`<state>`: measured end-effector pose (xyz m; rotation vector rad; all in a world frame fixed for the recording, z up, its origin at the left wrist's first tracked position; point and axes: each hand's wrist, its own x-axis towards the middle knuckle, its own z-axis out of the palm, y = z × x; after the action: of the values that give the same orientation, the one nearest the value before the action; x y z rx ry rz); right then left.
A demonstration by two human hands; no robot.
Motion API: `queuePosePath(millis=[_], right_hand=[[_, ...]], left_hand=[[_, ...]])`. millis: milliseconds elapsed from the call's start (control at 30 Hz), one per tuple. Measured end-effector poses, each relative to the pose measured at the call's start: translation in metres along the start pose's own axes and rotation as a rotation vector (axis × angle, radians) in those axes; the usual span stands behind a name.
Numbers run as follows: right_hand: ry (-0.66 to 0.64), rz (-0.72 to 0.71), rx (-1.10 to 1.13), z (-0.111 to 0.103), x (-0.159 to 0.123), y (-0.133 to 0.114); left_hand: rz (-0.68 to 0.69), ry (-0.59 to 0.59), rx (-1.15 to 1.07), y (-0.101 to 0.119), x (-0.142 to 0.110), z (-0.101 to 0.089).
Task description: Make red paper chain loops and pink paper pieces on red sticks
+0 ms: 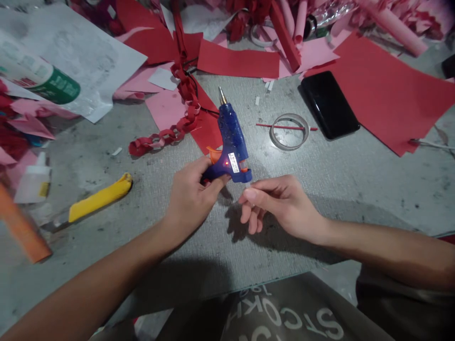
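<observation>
A blue glue gun (232, 132) with an orange trigger and a lit red light points away from me over the table. My left hand (192, 194) is wrapped round its handle. At the gun's rear end, my right hand (273, 203) pinches the end of a clear glue stick (248, 184), thumb against forefinger, the other fingers curled loosely. Left of the gun lies a red paper chain (170, 135). To its right rests a pale ring (289, 132) with a thin red strip (263, 125) across it.
A black phone (330, 104) lies beside large red paper (394, 94). On the left are a yellow cutter knife (99, 199), an orange piece (23, 222), a small white bottle (33, 182) and a green-and-white can (50, 78). Red and pink paper scraps (238, 59) crowd the back.
</observation>
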<state>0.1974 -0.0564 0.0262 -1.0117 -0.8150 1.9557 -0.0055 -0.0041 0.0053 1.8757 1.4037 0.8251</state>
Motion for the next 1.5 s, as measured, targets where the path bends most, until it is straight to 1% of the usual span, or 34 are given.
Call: queuePosePath(millis=[167, 233, 300, 467, 633, 833, 1133, 1500], right_hand=[[-0.192, 0.044, 0.083, -0.011, 0.003, 0.003], [-0.22, 0.051, 0.082, -0.014, 0.004, 0.004], [-0.189, 0.045, 0.073, -0.014, 0.004, 0.005], [-0.035, 0.006, 0.048, -0.006, 0.002, 0.006], [0.052, 0.029, 0.032, -0.001, 0.002, 0.005], [0.02, 0.048, 0.027, -0.002, 0.004, 0.004], [-0.031, 0.065, -0.035, -0.004, 0.0, 0.0], [0.069, 0.089, -0.02, -0.001, 0.0, 0.002]], left_hand=[[0.015, -0.01, 0.025, -0.004, 0.0, -0.001], [0.02, -0.008, 0.026, -0.005, 0.001, -0.001], [0.019, -0.01, 0.019, -0.006, 0.001, -0.001], [0.025, -0.012, 0.016, -0.004, 0.001, -0.001], [0.021, -0.004, 0.03, -0.004, 0.002, 0.0], [-0.016, 0.019, 0.012, -0.005, 0.002, -0.001], [-0.014, 0.023, -0.011, -0.004, 0.0, -0.002], [-0.036, 0.011, -0.053, -0.003, 0.0, -0.003]])
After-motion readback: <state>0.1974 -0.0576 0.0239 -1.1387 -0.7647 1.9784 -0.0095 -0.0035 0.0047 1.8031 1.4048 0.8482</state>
